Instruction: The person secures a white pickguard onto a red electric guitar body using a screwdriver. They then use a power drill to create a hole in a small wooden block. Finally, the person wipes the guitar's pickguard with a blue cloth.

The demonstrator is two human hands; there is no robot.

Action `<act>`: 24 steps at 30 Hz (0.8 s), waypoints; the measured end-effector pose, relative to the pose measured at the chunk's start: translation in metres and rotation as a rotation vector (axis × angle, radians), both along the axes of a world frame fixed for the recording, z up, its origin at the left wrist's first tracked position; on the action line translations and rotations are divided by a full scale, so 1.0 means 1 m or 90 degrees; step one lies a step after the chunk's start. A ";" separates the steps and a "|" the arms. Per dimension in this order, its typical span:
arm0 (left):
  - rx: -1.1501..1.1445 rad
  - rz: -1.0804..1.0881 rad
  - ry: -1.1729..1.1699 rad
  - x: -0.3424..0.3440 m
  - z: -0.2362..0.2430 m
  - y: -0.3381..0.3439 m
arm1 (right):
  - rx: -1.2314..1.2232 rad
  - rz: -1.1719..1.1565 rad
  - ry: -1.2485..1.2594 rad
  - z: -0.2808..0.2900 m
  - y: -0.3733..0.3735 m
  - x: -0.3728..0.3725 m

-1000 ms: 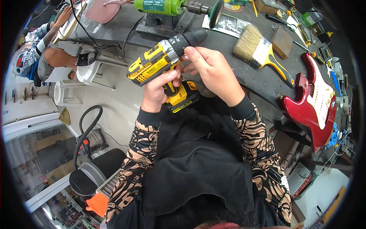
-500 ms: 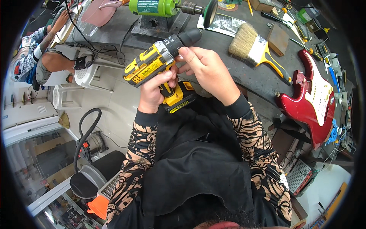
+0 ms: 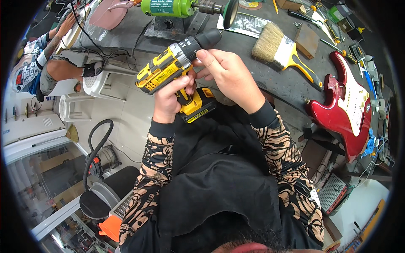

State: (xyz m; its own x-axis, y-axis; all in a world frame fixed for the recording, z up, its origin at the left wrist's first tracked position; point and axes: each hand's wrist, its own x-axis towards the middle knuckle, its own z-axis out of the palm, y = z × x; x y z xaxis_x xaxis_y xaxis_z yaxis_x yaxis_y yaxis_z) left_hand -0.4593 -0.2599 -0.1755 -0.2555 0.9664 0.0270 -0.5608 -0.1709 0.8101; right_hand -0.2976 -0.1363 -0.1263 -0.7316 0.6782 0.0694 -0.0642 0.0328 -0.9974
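We held the yellow drill (image 3: 162, 71) at upper centre of the frame. Our left hand (image 3: 167, 101) gripped its handle (image 3: 184, 96); our right hand (image 3: 230, 76) curled beside its collar (image 3: 190, 47), whether pinching something, we could not tell. Above, the green grinder (image 3: 166, 8) stood on the desk (image 3: 240, 50).

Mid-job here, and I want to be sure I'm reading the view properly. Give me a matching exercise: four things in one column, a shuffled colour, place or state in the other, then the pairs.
1. Drill
2. Brush
3. Guitar body
4. Bench grinder

A. Bright green housing
B. Held in the person's left grip
C. Glossy red
D. Lying on the bench, bristles toward picture left

Pairs: 1-B; 2-D; 3-C; 4-A
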 end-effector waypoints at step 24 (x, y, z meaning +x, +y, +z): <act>0.005 0.013 0.009 0.001 0.003 0.002 | -0.005 -0.003 0.008 0.002 -0.001 -0.001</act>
